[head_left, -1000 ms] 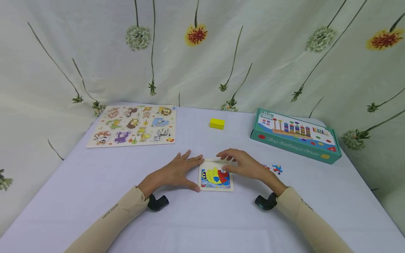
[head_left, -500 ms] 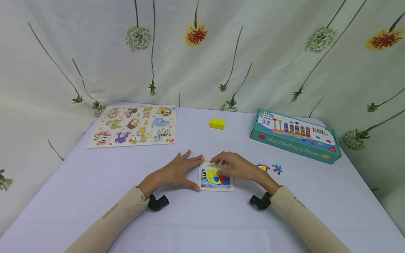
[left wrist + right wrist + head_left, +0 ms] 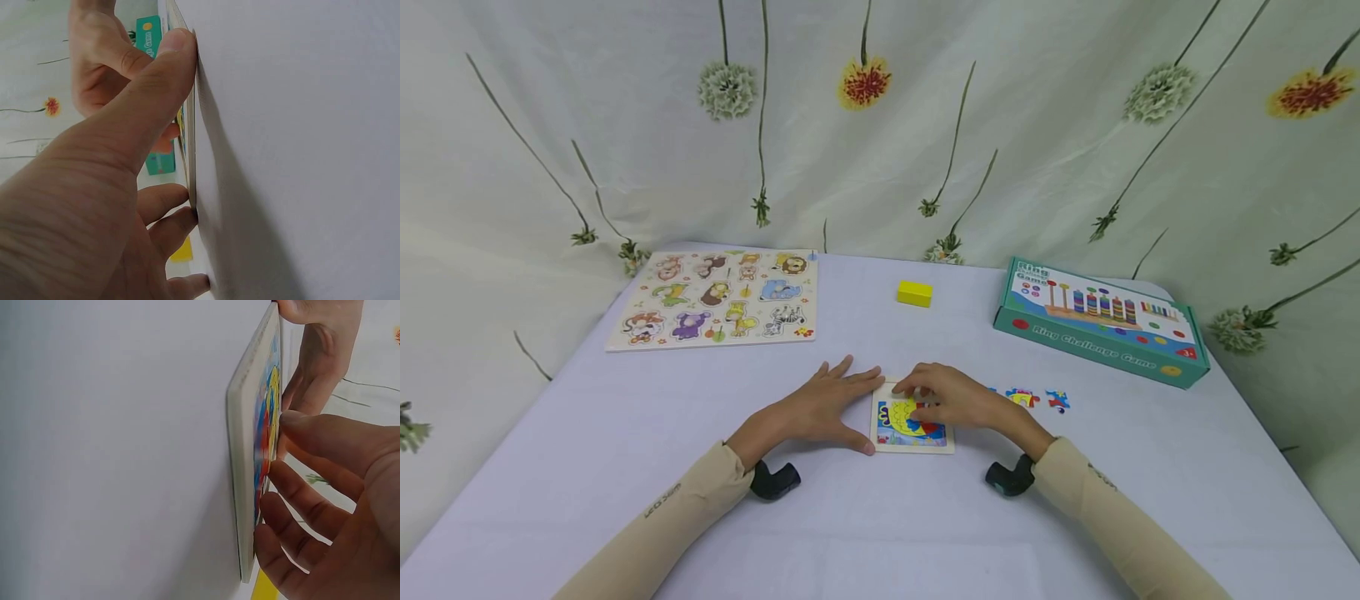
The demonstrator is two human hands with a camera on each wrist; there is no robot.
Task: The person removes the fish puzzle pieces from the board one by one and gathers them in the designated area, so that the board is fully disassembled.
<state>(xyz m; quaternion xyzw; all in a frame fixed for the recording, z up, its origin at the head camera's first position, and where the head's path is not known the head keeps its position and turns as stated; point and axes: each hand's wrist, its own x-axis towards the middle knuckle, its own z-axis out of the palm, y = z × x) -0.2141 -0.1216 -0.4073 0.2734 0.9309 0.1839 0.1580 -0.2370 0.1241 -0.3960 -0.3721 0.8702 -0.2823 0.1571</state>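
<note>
A small wooden puzzle board [image 3: 913,450] with a yellow and red fish picture lies flat before the person. Along its left edge rests the left hand [image 3: 820,408], fingers spread; in the left wrist view its thumb and fingertips touch the board's edge [image 3: 191,137]. Over the picture is the right hand [image 3: 962,398], palm down, covering the upper right part. The right wrist view shows the right hand [image 3: 369,537] with bent, parted fingers and thumb touching the picture side of the board [image 3: 245,487]; no piece is visible between them.
Loose puzzle pieces [image 3: 1022,397] lie right of the board, partly behind the right hand. A yellow block [image 3: 914,293] sits farther back. An animal puzzle [image 3: 715,300] lies at the back left, and a green Ring Challenge Game box [image 3: 1101,325] at the back right.
The right hand has moved left and lowered its fingers onto the picture, uncovering more of the loose pieces. The left hand and the board have stayed in place.
</note>
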